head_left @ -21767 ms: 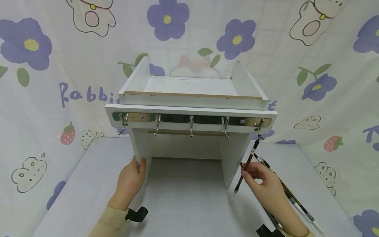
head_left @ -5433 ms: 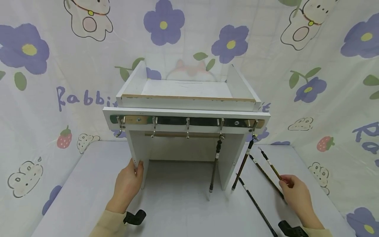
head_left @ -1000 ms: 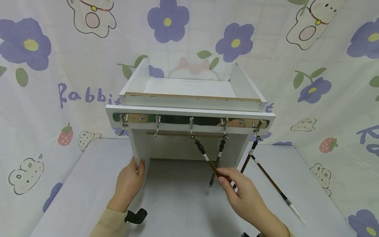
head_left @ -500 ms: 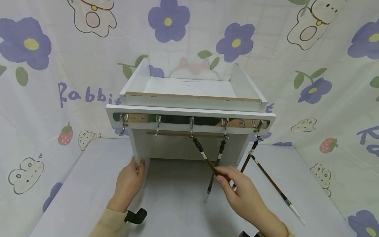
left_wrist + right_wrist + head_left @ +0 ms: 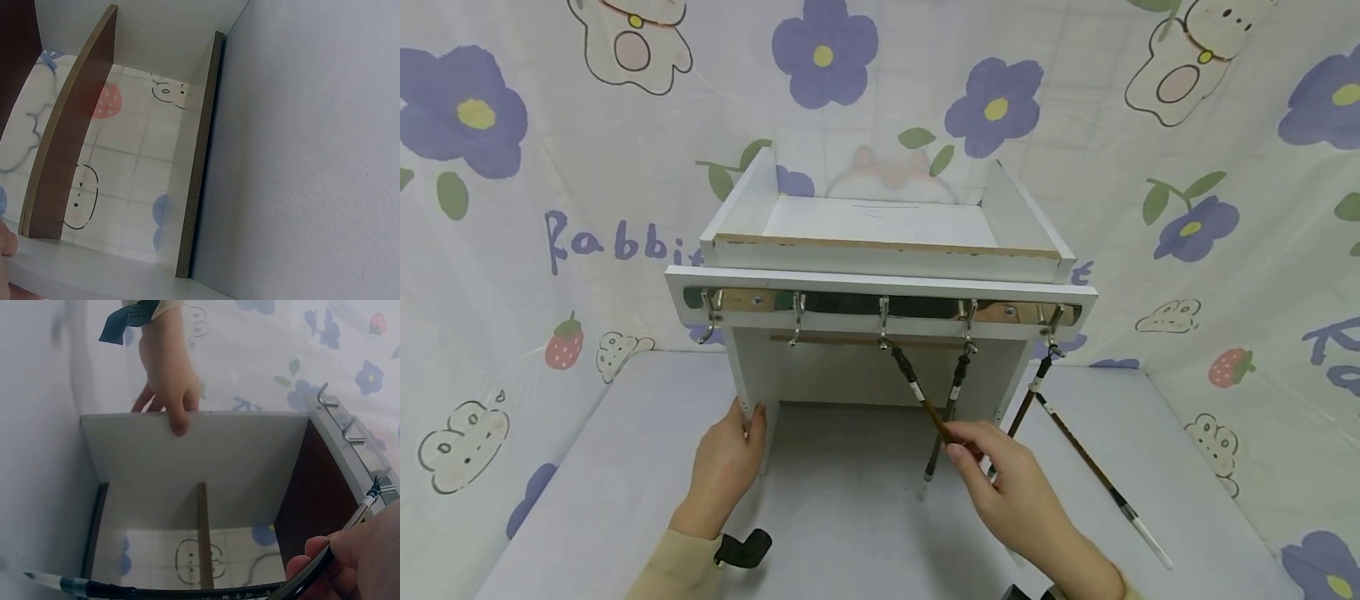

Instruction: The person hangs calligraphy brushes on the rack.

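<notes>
My left hand (image 5: pixel 726 454) grips the front edge of the left side panel (image 5: pixel 752 379) of a white rack, thumb on the inner face. My right hand (image 5: pixel 1011 483) pinches a brown calligraphy brush (image 5: pixel 927 408) by its handle. The brush slants, its black upper end and cord loop at the middle hook (image 5: pixel 884 321); whether the loop is fully over the hook is hard to tell. A dark calligraphy brush (image 5: pixel 955 392) hangs from the hook to the right, and a brown one (image 5: pixel 1036 387) from the far right hook, partly behind my right hand.
Another calligraphy brush (image 5: pixel 1093 462) with a white tip lies on the white table (image 5: pixel 850 533), right of the rack. A pale tip (image 5: pixel 1017 557) shows below my right hand. The two left hooks (image 5: pixel 798 317) hold nothing. A patterned cloth (image 5: pixel 1150 167) hangs behind.
At 5.4 seconds ago my right hand held a brush over the table at right; now its brush is at the middle hook. Over the last second the loop shifted slightly left. My left hand stays put.
</notes>
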Demonstrator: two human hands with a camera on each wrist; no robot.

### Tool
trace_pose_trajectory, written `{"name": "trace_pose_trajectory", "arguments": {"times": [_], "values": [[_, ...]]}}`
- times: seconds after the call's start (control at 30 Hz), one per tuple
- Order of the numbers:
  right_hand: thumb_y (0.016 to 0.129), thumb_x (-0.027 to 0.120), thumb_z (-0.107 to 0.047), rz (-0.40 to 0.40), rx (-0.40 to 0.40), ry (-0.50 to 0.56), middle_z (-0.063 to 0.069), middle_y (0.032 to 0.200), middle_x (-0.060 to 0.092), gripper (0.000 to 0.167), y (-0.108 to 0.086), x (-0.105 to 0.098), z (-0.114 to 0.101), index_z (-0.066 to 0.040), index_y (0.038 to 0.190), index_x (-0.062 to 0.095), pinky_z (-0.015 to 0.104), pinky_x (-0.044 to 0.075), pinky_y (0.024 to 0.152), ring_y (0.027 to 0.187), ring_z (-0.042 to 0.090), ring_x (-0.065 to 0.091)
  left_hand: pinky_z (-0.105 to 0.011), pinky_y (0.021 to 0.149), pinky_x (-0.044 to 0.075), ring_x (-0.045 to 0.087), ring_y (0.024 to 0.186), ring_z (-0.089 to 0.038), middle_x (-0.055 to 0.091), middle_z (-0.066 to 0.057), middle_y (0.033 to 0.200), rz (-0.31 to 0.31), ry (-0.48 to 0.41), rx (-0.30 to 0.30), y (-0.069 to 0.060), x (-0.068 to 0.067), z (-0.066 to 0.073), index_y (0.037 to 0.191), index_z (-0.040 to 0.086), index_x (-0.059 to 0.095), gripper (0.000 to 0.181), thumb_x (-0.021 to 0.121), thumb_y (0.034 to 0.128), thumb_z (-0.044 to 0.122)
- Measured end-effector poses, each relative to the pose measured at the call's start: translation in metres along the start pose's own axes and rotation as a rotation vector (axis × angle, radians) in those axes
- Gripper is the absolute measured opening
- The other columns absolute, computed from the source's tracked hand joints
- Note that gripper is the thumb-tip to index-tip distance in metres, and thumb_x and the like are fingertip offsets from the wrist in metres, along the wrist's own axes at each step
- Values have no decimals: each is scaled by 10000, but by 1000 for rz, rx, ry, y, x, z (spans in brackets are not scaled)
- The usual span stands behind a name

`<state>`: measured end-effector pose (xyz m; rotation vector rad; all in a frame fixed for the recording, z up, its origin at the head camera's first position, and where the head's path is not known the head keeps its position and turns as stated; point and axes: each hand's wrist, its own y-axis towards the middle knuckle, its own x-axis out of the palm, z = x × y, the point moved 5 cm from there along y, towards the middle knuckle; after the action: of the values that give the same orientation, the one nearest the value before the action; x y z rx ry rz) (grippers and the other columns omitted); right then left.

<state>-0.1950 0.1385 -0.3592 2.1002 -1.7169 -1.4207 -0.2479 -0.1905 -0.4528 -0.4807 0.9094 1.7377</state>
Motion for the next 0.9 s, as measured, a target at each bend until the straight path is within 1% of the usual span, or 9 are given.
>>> {"name": "trace_pose_trajectory", "arguments": {"times": [0.13, 0.27, 0.43, 0.53, 0.63, 0.73, 0.9], "values": [[944, 616, -45, 3, -13, 28, -70, 957, 638, 227, 2, 4, 0, -97, 1163, 647, 227, 476, 627, 796, 76, 551, -490, 604, 513, 679, 811, -378, 676, -266, 1018, 6, -2, 8, 0, 0, -1, 1246, 3, 518, 396, 414, 1036, 322], [949, 617, -64, 16, -18, 35, -25, 953, 653, 214, 3, 6, 0, -95, 1158, 647, 235, 483, 663, 808, 79, 554, -485, 606, 514, 679, 816, -372, 675, -265, 1022, 6, -1, 9, 0, 1, -2, 1265, 4, 512, 403, 416, 1036, 323], [950, 614, -62, 30, -6, 43, -33, 937, 652, 199, 3, 9, 3, -98, 1141, 651, 242, 484, 673, 808, 82, 560, -489, 609, 513, 679, 821, -374, 674, -268, 1022, 10, 0, 14, 0, 1, -2, 1268, 2, 511, 408, 418, 1035, 323], [945, 620, -54, 25, 16, 44, -72, 942, 641, 207, 1, 11, 6, -110, 1142, 651, 245, 488, 676, 813, 79, 561, -485, 599, 510, 679, 808, -373, 676, -267, 1013, 13, -2, 18, 0, 1, -1, 1255, 3, 515, 399, 420, 1034, 321], [947, 619, -63, 9, 44, 40, -132, 950, 620, 212, -2, 15, 8, -137, 1143, 647, 250, 491, 675, 820, 68, 564, -482, 600, 512, 679, 811, -373, 673, -270, 1019, 9, -6, 14, 0, 1, -1, 1257, 0, 513, 404, 418, 1035, 324], [956, 612, -87, -10, 61, 52, -150, 940, 612, 198, -5, 20, 9, -152, 1142, 639, 252, 489, 658, 811, 61, 571, -491, 617, 515, 678, 827, -383, 670, -275, 1028, 2, -5, 9, 0, 1, -1, 1260, -1, 512, 411, 414, 1036, 330], [974, 597, -156, -90, 130, 91, -159, 928, 609, 160, -5, 34, 7, -176, 1127, 638, 260, 496, 665, 817, 57, 580, -507, 629, 512, 675, 834, -396, 669, -278, 1030, 3, -2, 5, 0, 1, -1, 1255, 3, 515, 394, 429, 1033, 317]]}}
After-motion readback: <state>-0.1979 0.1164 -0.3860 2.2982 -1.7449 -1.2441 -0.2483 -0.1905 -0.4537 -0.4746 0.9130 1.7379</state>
